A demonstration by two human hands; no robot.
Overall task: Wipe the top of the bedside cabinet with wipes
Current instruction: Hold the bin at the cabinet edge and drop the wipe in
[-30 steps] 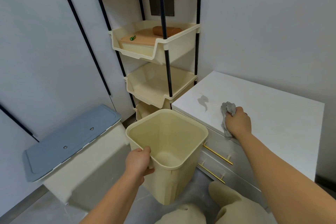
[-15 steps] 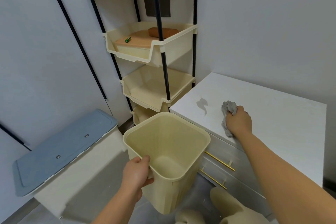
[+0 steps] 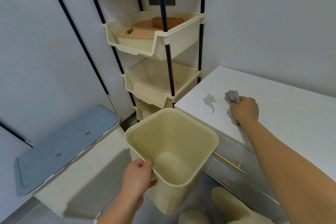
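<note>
The white bedside cabinet (image 3: pixel 283 114) stands at the right, its top bearing a grey smear (image 3: pixel 209 101) near the left front corner. My right hand (image 3: pixel 245 110) grips a crumpled grey wipe (image 3: pixel 231 97) and presses it on the cabinet top, just right of the smear. My left hand (image 3: pixel 139 174) holds the near rim of an empty cream waste bin (image 3: pixel 172 151), which hangs tilted beside the cabinet's front left corner.
A cream tiered rack (image 3: pixel 160 45) with black poles stands behind the bin; its upper tray holds a green battery (image 3: pixel 129 31) and a brown roll (image 3: pixel 167 22). A lidded container with a blue-grey lid (image 3: pixel 61 143) sits at the left. Cabinet drawers carry gold handles (image 3: pixel 229 162). Beige slippers (image 3: pixel 227 205) are below.
The view has shifted slightly and the bin sits a little closer to the cabinet. My right hand with the wipe stays at nearly the same spot on the top.
</note>
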